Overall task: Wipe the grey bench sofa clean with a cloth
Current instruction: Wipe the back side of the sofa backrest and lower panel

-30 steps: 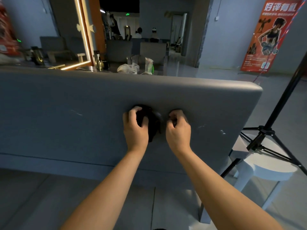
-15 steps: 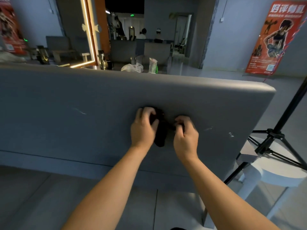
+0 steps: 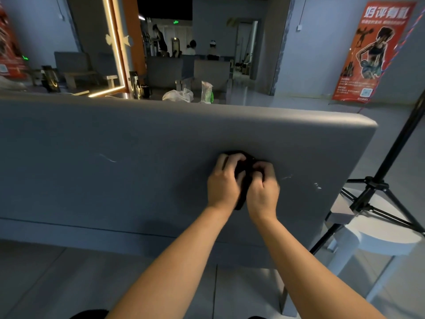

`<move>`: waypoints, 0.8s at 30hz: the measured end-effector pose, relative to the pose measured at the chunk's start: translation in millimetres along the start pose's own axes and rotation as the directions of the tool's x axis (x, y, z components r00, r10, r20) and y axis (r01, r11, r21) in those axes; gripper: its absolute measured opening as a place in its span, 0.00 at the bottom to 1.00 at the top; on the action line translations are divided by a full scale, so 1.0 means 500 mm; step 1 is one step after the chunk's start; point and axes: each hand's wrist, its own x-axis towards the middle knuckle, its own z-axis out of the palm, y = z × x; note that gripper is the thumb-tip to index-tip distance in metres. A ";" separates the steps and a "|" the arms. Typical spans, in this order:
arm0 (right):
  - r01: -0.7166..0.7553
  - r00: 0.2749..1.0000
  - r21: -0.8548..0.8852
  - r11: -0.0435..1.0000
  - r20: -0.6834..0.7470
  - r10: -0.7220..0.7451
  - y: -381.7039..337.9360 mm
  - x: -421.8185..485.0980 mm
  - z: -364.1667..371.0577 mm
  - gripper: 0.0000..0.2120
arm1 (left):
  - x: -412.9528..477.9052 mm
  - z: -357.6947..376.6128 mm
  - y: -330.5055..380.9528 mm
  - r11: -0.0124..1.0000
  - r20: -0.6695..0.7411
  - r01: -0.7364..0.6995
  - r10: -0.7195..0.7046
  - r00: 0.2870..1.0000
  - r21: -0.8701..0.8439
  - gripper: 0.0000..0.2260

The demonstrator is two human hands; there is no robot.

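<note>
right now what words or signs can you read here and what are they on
"好评有礼": headline of the orange poster on the right wall.
The smaller print on that poster: too small to read.
Green lit sign above the far doorway: blurred, unreadable.
Red poster at the left edge: blurred, unreadable.
No text on the grey bench sofa or the dark cloth.

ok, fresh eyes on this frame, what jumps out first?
The left hand and right hand bunch a dark cloth against the upright panel of the grey bench sofa, centre frame. At right, a black tripod stands by a white stool; an orange poster hangs top right.
</note>
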 end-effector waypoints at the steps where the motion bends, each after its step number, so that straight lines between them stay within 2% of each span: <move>1: 0.012 1.000 -0.009 1.000 0.008 -0.012 0.000 0.003 -0.002 0.10 | 0.006 -0.004 -0.002 1.000 0.021 -0.024 0.024 0.999 0.008 0.15; 4: 0.077 0.996 -0.062 0.995 0.056 -0.074 -0.002 -0.009 0.019 0.09 | 0.014 -0.054 -0.042 0.993 0.048 -0.071 0.067 0.997 0.091 0.15; 7: 0.122 0.983 -0.059 0.991 0.142 -0.112 -0.022 -0.031 0.066 0.09 | 0.007 -0.125 -0.117 0.992 -0.081 0.050 -0.040 0.996 0.113 0.14; 12: 0.067 0.991 -0.020 0.998 0.115 -0.065 -0.026 -0.025 0.078 0.09 | -0.016 -0.127 -0.128 0.978 -0.213 0.207 -0.204 0.956 -0.008 0.13; 15: 0.071 0.995 -0.050 0.996 0.078 -0.067 -0.008 -0.014 0.051 0.09 | -0.016 -0.084 -0.096 0.951 -0.229 0.287 -0.308 0.924 -0.118 0.13; 21: 0.062 0.994 -0.078 0.995 0.090 -0.055 0.002 -0.004 0.039 0.10 | -0.028 -0.014 -0.029 0.974 -0.078 0.209 -0.216 0.973 -0.090 0.15; 24: 0.088 0.993 -0.101 0.991 0.086 -0.079 0.008 -0.014 0.043 0.10 | -0.027 -0.044 -0.060 0.999 0.024 0.040 -0.040 0.999 0.016 0.16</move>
